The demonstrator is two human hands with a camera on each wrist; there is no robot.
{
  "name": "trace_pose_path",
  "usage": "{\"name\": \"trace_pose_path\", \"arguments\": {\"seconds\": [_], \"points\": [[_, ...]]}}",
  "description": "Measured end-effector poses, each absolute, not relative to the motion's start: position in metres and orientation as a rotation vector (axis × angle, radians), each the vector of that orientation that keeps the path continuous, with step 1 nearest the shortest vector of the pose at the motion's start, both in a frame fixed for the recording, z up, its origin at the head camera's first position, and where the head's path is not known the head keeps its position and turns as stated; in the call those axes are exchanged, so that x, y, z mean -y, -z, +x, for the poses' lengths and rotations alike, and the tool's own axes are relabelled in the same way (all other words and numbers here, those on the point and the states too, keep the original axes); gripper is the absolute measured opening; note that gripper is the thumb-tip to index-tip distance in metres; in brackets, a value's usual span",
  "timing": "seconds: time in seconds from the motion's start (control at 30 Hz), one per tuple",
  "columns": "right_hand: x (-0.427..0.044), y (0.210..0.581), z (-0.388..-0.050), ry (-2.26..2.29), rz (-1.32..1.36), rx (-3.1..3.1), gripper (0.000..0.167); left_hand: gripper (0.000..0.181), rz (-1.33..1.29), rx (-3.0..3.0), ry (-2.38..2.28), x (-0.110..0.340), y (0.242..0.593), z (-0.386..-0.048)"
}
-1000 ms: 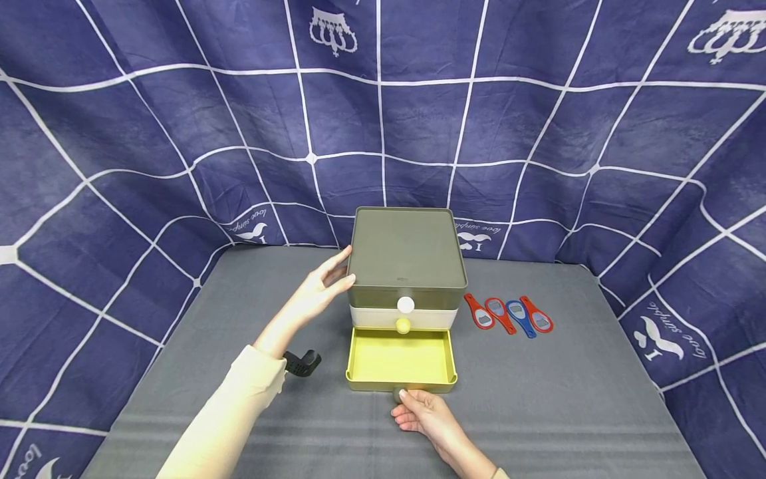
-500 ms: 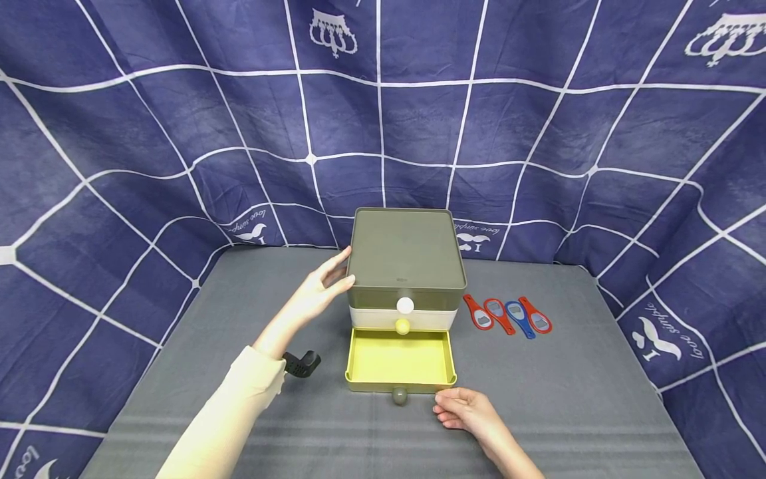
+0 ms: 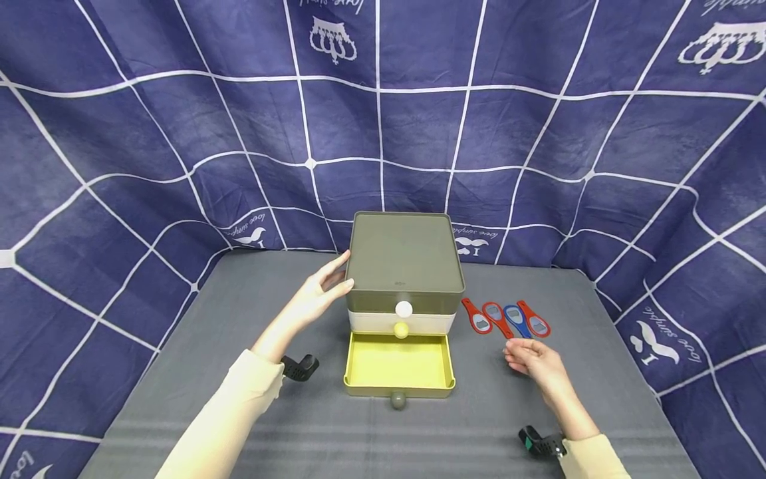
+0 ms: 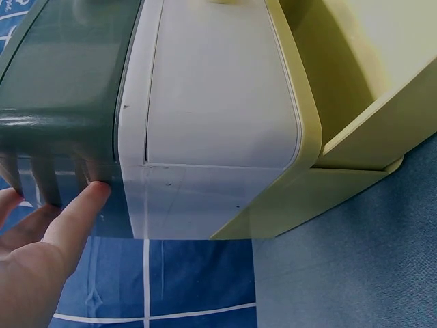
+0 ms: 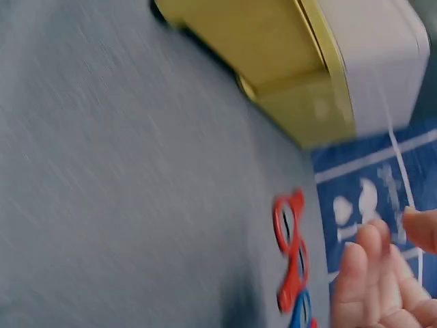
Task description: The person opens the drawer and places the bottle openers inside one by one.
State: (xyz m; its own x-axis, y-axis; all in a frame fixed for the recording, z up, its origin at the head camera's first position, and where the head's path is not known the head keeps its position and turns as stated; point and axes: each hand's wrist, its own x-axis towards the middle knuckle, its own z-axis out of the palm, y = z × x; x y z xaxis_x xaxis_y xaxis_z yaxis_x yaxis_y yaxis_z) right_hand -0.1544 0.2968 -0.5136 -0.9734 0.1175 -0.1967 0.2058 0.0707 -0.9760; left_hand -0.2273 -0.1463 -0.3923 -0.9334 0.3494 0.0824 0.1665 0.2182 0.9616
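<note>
A small chest of drawers (image 3: 407,253) has a dark green top, a white middle and a yellow-green bottom drawer (image 3: 399,362), which is pulled out and has nothing in it. My left hand (image 3: 308,299) rests its fingertips against the chest's left side; the left wrist view shows the fingers (image 4: 75,219) on the green part. My right hand (image 3: 535,362) holds nothing, its fingers loosely bent, just in front of several flat openers: red ones (image 3: 479,319) and a blue one (image 3: 517,319). In the right wrist view the openers (image 5: 290,260) lie beside the hand (image 5: 382,287).
A grey cloth (image 3: 239,412) covers the table. Blue curtains with white lines (image 3: 419,120) hang behind and at both sides. Black wrist straps or mounts show at the left wrist (image 3: 300,368) and the right wrist (image 3: 541,444).
My right hand has let go of the bottom drawer's round knob and moved right and away from me, to the openers. My left hand has stayed against the chest.
</note>
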Motion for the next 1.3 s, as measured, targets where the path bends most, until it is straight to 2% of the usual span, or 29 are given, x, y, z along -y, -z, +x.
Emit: {"name": "trace_pose_path", "arguments": {"seconds": [0.17, 0.3, 0.43, 0.6, 0.8, 1.3], "points": [[-0.343, 0.548, -0.195, 2.209, 0.443, -2.368, 0.038, 0.067, 0.501, -2.334, -1.8, 0.146, 0.393, -0.227], [-0.354, 0.544, -0.21, 2.228, 0.559, -2.483, 0.034, 0.067, 0.504, -2.337, -1.801, 0.146, 0.393, -0.227], [-0.348, 0.519, -0.208, 2.098, 0.705, -2.611, 0.03, 0.067, 0.504, -2.336, -1.799, 0.146, 0.392, -0.228], [-0.338, 0.496, -0.199, 1.665, 0.842, -2.868, 0.041, 0.067, 0.502, -2.344, -1.794, 0.146, 0.392, -0.227], [-0.337, 0.503, -0.202, 1.284, 0.881, -2.981, 0.042, 0.067, 0.493, -2.339, -1.802, 0.145, 0.392, -0.226], [-0.333, 0.514, -0.214, 1.108, 0.812, -2.965, 0.05, 0.067, 0.504, -2.339, -1.819, 0.146, 0.396, -0.228]]}}
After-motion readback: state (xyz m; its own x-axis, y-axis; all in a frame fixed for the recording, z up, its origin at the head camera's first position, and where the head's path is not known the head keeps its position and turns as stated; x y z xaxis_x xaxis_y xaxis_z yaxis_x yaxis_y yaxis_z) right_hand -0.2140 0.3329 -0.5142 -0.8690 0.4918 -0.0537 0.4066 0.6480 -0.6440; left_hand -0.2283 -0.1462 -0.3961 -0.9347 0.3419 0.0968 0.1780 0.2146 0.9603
